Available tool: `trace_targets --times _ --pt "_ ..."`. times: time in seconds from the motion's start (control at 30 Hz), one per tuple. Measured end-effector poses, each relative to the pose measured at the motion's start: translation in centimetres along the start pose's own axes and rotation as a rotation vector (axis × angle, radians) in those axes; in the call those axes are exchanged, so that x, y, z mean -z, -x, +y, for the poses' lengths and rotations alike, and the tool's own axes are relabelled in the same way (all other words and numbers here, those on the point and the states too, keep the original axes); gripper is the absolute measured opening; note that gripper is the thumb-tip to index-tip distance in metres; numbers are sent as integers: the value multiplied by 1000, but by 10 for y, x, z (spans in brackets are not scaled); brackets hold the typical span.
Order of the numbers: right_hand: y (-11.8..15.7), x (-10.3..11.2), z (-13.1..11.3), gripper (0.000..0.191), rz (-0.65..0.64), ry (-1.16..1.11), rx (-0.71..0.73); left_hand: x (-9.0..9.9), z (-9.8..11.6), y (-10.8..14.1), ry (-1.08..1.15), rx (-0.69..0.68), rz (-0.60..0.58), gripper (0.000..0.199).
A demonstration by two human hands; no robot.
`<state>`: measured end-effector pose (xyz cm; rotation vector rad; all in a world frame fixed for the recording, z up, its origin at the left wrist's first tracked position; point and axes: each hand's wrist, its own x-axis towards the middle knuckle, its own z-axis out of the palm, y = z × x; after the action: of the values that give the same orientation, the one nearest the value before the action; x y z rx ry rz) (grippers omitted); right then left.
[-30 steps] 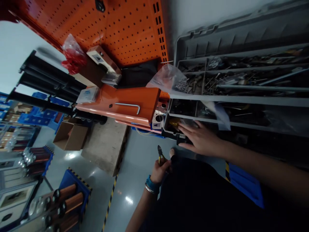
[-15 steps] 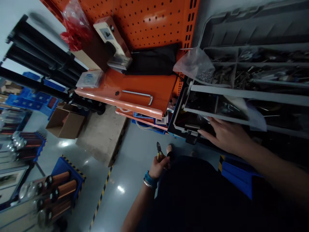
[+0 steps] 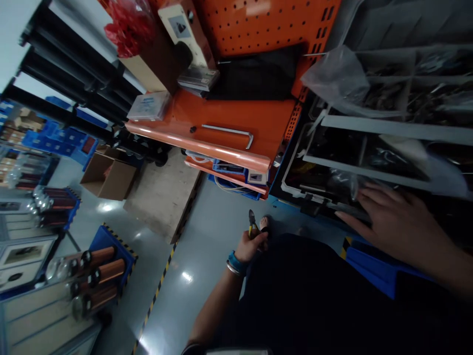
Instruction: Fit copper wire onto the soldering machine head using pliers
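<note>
My left hand (image 3: 252, 245) is closed round yellow-handled pliers (image 3: 252, 222), their dark jaws pointing up, above the floor. On the right, my right hand (image 3: 386, 212) reaches into the lower part of an open grey toolbox (image 3: 369, 170), fingers apart, beside a clear plastic bag (image 3: 343, 181). Whether the fingertips touch the bag is unclear. Above that hand are the toolbox's tiered trays (image 3: 395, 125) with small metal parts, and another clear bag (image 3: 338, 79) lies over their left end.
An orange shelf (image 3: 221, 116) carries a hex key (image 3: 229, 130), a plastic case (image 3: 150, 106) and a black cloth-like item (image 3: 258, 74). Blue bins (image 3: 373, 266) stand below the toolbox. An open cardboard box (image 3: 107, 175) is at the left, near a wooden board (image 3: 162, 192).
The view has shifted, so the shelf and toolbox sit further right. My right hand has moved right along the toolbox, its fingers still apart. My left hand still holds the pliers.
</note>
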<state>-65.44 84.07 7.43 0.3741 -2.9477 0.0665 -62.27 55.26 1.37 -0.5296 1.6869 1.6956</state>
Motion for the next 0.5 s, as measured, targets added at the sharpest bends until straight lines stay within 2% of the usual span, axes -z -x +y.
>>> trace_targets --times 0.33,0.43,0.5 --pt "5 0 4 67 -189 -60 -18 2 -11 -2 42 3 4 50" --pt "8 2 6 63 -177 -62 16 3 -13 3 38 -4 17 49" --pt "9 6 4 57 -94 -77 49 4 -14 6 33 -12 29 49"
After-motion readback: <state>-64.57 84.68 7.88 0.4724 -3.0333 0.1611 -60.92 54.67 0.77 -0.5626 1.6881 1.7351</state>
